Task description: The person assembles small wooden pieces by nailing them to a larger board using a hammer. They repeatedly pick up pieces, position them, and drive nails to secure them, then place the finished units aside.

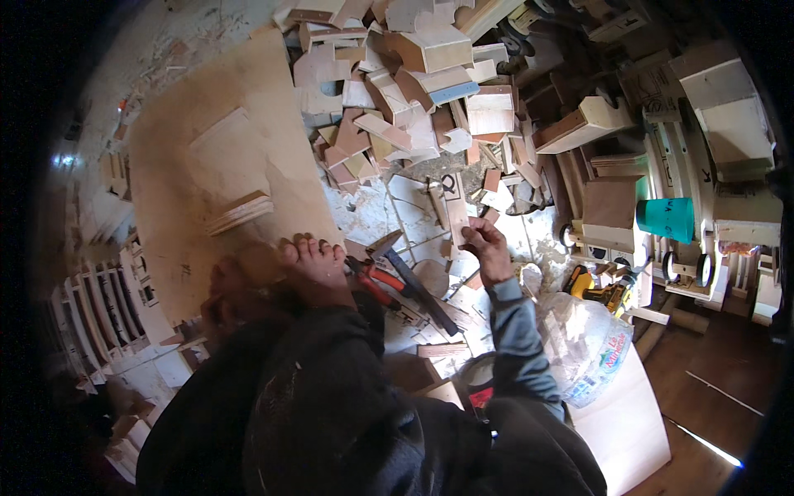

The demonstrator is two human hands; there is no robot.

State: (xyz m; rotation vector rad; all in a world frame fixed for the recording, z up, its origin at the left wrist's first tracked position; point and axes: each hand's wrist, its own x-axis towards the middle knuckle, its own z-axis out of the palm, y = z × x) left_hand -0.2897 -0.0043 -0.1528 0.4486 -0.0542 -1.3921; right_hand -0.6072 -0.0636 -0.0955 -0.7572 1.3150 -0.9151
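Observation:
My right hand (486, 246) is closed, with thumb and fingers pinching the lower end of a narrow flat wooden strip (454, 211). A dark hand-drawn mark shows near the strip's upper end. Left of my bare foot (318, 263), a brown shape smeared by motion looks like my left hand (240, 285); its fingers cannot be made out. Just above that blur, a small stack of thin wooden pieces (240, 212) lies on a large plywood sheet (174, 149). Between foot and right hand rest a hammer (420, 289) and red-handled pliers (379, 283).
Beyond my hands rises a heap of cut wooden parts (413, 83). To the right are a teal cup (665, 218), a yellow drill (602, 289), a clear plastic bag (579, 343) and wheeled wooden assemblies (691, 269). Curved wooden pieces (99, 306) stand at the left.

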